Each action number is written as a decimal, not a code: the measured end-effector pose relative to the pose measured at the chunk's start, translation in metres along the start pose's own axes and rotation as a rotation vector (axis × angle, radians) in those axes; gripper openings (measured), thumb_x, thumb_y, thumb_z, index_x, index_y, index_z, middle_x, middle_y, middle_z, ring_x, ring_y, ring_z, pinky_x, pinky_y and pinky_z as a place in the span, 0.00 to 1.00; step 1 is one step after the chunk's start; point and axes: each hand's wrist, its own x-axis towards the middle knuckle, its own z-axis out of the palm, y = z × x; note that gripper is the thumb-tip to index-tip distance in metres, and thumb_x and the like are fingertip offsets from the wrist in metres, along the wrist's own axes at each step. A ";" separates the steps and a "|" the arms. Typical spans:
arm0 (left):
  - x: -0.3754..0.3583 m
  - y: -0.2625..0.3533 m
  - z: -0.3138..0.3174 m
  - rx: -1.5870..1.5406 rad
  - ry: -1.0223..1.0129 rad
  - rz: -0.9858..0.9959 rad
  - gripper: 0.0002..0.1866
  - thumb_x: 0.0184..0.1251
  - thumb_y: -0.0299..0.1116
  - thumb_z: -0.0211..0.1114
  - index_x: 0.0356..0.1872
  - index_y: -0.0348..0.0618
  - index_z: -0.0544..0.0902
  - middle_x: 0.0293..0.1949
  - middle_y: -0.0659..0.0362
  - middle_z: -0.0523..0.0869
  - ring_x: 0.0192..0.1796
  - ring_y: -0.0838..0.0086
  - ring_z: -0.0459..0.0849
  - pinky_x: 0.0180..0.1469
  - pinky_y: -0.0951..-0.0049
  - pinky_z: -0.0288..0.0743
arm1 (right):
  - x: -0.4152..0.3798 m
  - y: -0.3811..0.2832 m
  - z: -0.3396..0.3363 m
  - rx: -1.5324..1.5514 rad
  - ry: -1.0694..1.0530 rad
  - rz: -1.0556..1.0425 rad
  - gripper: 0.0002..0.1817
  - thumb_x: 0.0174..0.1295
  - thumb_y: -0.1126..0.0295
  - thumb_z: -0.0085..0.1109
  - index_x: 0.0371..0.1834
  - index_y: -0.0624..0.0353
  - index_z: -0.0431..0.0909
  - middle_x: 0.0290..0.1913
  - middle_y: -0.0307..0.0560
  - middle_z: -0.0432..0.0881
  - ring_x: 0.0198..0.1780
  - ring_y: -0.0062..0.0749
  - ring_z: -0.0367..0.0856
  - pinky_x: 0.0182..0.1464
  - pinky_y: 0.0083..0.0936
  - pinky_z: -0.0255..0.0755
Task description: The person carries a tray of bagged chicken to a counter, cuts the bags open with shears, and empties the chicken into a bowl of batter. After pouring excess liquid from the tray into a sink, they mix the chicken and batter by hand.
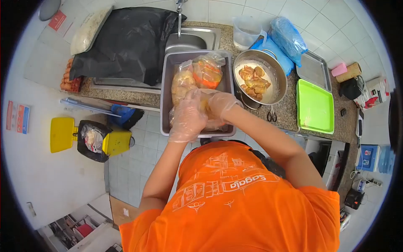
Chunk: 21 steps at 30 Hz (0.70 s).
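Both my hands wear clear plastic gloves and are over a grey tub [165,75] that holds several plastic bags of food. My left hand [189,115] has its fingers curled at a bag of yellowish food in the tub's middle. My right hand [222,104] meets it from the other side, its fingers bent around the same bag. Further back in the tub lie a bag of pale pieces [183,83] and a bag with orange contents [208,72]. Right of the tub, a metal pot [279,80] holds brown pieces [255,82] in white powder.
Scissors [272,114] and a green tray [315,107] lie right of the pot. Behind are a clear jug [247,31] and blue bags [289,38]. Black plastic [130,42] covers the counter by the sink [187,41]. A yellow bin [116,143] stands at left.
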 end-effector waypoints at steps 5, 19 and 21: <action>0.003 0.009 0.010 0.064 0.074 0.013 0.37 0.55 0.27 0.69 0.70 0.31 0.74 0.69 0.40 0.77 0.67 0.41 0.77 0.71 0.50 0.72 | 0.004 0.015 0.020 0.029 0.236 -0.100 0.21 0.56 0.63 0.72 0.52 0.60 0.89 0.51 0.55 0.91 0.58 0.45 0.89 0.59 0.38 0.82; 0.010 0.006 -0.005 0.048 0.106 -0.058 0.39 0.53 0.25 0.66 0.73 0.31 0.72 0.72 0.38 0.72 0.73 0.42 0.71 0.77 0.55 0.67 | -0.085 0.186 -0.039 0.464 0.822 0.230 0.27 0.56 0.61 0.73 0.59 0.59 0.84 0.48 0.60 0.89 0.48 0.53 0.88 0.53 0.42 0.80; 0.014 -0.008 -0.021 0.015 0.164 -0.055 0.39 0.53 0.26 0.66 0.72 0.31 0.72 0.71 0.38 0.73 0.73 0.44 0.72 0.77 0.57 0.66 | -0.082 0.208 -0.025 0.431 0.830 0.274 0.31 0.58 0.62 0.74 0.65 0.62 0.81 0.54 0.61 0.88 0.52 0.52 0.88 0.57 0.41 0.79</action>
